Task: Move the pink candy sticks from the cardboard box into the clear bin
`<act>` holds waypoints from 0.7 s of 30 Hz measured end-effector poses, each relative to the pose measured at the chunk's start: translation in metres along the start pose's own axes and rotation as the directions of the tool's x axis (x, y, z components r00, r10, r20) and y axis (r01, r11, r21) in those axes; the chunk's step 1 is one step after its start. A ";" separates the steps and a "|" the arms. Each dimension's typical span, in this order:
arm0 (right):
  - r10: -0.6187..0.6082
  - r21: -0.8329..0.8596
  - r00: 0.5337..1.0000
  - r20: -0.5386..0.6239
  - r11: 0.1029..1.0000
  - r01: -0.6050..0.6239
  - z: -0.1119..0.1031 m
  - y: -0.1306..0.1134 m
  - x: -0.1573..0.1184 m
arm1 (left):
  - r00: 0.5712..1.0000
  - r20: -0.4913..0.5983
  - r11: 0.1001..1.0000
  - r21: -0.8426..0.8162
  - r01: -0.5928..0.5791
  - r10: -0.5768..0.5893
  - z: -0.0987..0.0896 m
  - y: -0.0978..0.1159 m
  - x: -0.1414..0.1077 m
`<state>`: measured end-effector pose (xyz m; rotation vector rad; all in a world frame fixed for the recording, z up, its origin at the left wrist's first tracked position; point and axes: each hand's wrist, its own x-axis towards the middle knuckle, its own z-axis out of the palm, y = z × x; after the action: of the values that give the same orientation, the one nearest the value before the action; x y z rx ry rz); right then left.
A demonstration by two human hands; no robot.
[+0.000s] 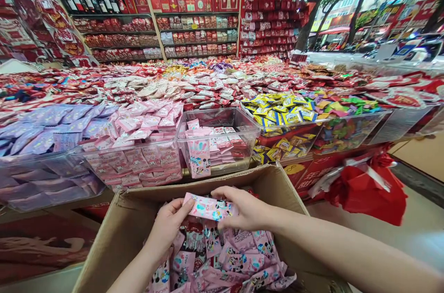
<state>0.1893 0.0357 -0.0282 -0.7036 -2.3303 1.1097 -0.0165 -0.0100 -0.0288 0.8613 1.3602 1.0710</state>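
Pink cartoon-printed packet [210, 208] is held above an open cardboard box [120, 230] heaped with similar packets [243, 263]. The left hand [169, 222] pinches one end between its fingers; the right hand [249, 210] grips the other between thumb and fingers. Beyond the box, a clear plastic bin [236, 119] holds pink sachets [220, 145].

Head-worn view, facing forward and down, close above open carton [113, 242], shelves [155, 18] beyond

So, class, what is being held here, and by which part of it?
A pink cartoon-mouse sachet: the left grip pinches one end, the right grip holds the other.
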 end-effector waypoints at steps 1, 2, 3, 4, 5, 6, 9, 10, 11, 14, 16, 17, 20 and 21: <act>-0.132 -0.119 0.991 0.006 0.984 0.132 -0.002 -0.004 -0.002 | 0.999 0.003 0.999 -0.029 0.037 -0.037 -0.002 0.001 0.001; -0.245 -0.228 0.968 0.049 0.941 0.250 -0.004 -0.008 -0.003 | 0.997 0.011 0.996 -0.050 0.071 -0.070 -0.005 0.001 0.001; -0.326 -0.330 0.940 0.102 0.880 0.341 -0.005 -0.012 -0.005 | 0.994 0.020 0.992 -0.074 0.104 -0.103 -0.007 0.002 0.001; -0.374 -0.420 0.916 0.145 0.815 0.399 -0.006 -0.016 -0.006 | 0.991 0.030 0.985 -0.110 0.135 -0.132 -0.008 0.004 0.000; -0.408 -0.496 0.898 0.165 0.753 0.433 -0.007 -0.020 -0.006 | 0.987 0.035 0.974 -0.163 0.159 -0.156 -0.010 0.006 -0.001; -0.445 -0.553 0.880 0.167 0.697 0.457 -0.009 -0.024 -0.006 | 0.984 0.044 0.957 -0.229 0.179 -0.173 -0.011 0.008 -0.003; -0.608 -0.596 0.791 0.062 0.613 0.519 -0.023 -0.042 -0.006 | 0.976 0.108 0.888 -0.405 0.219 -0.191 -0.013 0.015 -0.010; -0.668 -0.591 0.744 -0.006 0.603 0.536 -0.032 -0.049 -0.005 | 0.974 0.135 0.881 -0.418 0.221 -0.180 -0.014 0.016 -0.011; -0.720 -0.597 0.689 -0.085 0.591 0.543 -0.043 -0.057 -0.004 | 0.972 0.165 0.884 -0.411 0.224 -0.169 -0.014 0.016 -0.012; -0.775 -0.709 0.567 -0.279 0.564 0.423 -0.084 -0.078 0.011 | 0.961 0.226 0.909 -0.347 0.233 -0.160 -0.014 0.012 -0.010; -0.715 -0.781 0.613 -0.336 0.575 0.243 -0.111 -0.085 0.032 | 0.954 0.243 0.917 -0.311 0.250 -0.178 -0.014 0.005 -0.006; -0.645 -0.799 0.685 -0.339 0.582 0.153 -0.122 -0.086 0.046 | 0.951 0.247 0.918 -0.303 0.257 -0.185 -0.014 0.001 -0.004; -0.310 -0.841 0.911 -0.272 0.536 -0.068 -0.143 -0.078 0.092 | 0.941 0.284 0.918 -0.293 0.266 -0.182 -0.016 -0.008 0.002; -0.204 -0.865 0.952 -0.230 0.491 -0.104 -0.145 -0.074 0.106 | 0.937 0.297 0.919 -0.288 0.269 -0.182 -0.016 -0.010 0.003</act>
<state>0.1768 0.1436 0.1337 -1.0309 -2.4916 -0.3608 -0.0320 -0.0116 -0.0401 0.5612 0.9946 0.9266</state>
